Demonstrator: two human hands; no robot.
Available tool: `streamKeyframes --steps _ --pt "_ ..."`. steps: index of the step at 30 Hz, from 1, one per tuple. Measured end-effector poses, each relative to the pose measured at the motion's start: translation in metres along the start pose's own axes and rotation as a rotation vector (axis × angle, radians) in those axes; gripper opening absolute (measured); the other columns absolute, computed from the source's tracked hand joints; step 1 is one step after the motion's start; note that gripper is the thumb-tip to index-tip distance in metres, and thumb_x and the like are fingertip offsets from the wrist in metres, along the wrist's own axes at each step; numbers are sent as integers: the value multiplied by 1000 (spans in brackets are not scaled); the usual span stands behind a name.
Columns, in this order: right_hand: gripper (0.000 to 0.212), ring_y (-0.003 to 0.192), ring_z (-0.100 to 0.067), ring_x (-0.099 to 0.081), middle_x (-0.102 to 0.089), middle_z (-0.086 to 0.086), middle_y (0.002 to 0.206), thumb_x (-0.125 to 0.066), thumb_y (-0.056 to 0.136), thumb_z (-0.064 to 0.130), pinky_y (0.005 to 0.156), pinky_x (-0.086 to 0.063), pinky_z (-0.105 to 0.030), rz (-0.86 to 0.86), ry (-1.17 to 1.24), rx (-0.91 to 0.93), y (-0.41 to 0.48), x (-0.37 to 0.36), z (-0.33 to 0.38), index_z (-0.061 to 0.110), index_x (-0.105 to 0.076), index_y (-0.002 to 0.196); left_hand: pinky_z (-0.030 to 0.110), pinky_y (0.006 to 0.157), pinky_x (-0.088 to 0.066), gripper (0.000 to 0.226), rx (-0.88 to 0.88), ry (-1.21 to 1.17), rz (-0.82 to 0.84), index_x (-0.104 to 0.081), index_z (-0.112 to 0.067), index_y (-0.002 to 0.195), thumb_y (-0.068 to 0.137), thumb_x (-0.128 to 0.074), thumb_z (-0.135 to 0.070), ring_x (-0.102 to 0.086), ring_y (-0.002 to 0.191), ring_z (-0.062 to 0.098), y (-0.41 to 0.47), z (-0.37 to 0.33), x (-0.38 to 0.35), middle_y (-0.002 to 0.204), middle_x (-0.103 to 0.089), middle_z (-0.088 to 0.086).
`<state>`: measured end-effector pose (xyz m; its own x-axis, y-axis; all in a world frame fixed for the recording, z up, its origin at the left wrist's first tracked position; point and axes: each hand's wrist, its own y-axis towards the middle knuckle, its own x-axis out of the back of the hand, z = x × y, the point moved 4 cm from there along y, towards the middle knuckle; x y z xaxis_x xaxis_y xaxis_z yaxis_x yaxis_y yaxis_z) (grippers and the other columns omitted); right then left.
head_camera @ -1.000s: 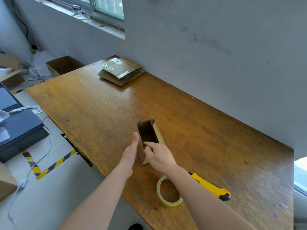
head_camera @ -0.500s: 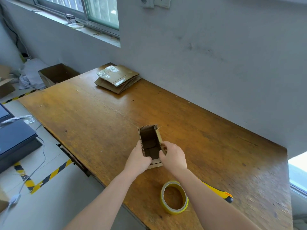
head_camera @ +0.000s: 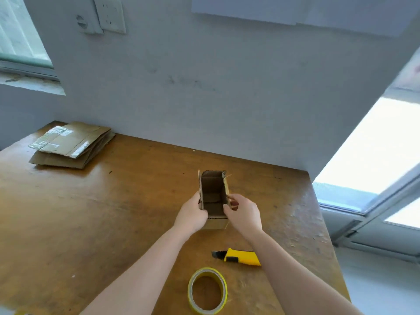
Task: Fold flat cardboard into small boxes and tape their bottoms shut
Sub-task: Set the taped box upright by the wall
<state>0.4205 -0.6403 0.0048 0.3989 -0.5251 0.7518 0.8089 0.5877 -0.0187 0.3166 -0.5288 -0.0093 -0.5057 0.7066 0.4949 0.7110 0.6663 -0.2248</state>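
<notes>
A small brown cardboard box point(head_camera: 212, 189) stands upright on the wooden table point(head_camera: 91, 212), its open top facing me so I look down inside. My left hand point(head_camera: 192, 214) grips its left wall and my right hand point(head_camera: 244, 212) grips its right wall, thumbs at the rim. A roll of yellow tape point(head_camera: 207, 291) lies flat near the table's front edge. A yellow utility knife point(head_camera: 238, 256) lies between the tape and my right forearm. A stack of flat cardboard point(head_camera: 72, 144), some with clear tape on it, rests at the back left.
A grey wall point(head_camera: 204, 87) runs along the table's far edge, with a socket plate point(head_camera: 109, 15) high up. A window point(head_camera: 20, 42) is at the upper left. The table's right edge drops off toward a bright glass door point(head_camera: 375, 167).
The box has gone from tilted to upright with both hands clamped on its sides. My view has swung right, so the floor on the left has left the frame.
</notes>
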Motion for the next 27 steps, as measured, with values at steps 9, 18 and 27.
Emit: streamKeyframes --steps 9,18,27 --pt "37 101 -15 -63 -68 0 115 -64 91 29 84 -51 -29 -177 52 -175 35 82 -80 23 -61 128 38 108 -39 62 -100 115 140 -24 -24 151 96 -49 -12 -38 137 24 53 -76 -96 153 -36 2" --pt "37 100 -12 -62 -69 4 111 -65 89 36 79 -45 -25 -176 70 -219 92 144 -161 27 -62 125 25 93 -36 60 -101 129 148 -27 -22 150 96 -49 -10 -41 134 23 100 -138 -184 150 -40 1" --pt "35 101 -16 -62 -68 1 111 -62 90 37 87 -50 -33 -160 112 -256 161 179 -218 22 -64 122 31 96 -39 55 -62 144 182 -30 -25 148 97 -48 -14 -45 130 23 161 -180 -246 148 -43 1"
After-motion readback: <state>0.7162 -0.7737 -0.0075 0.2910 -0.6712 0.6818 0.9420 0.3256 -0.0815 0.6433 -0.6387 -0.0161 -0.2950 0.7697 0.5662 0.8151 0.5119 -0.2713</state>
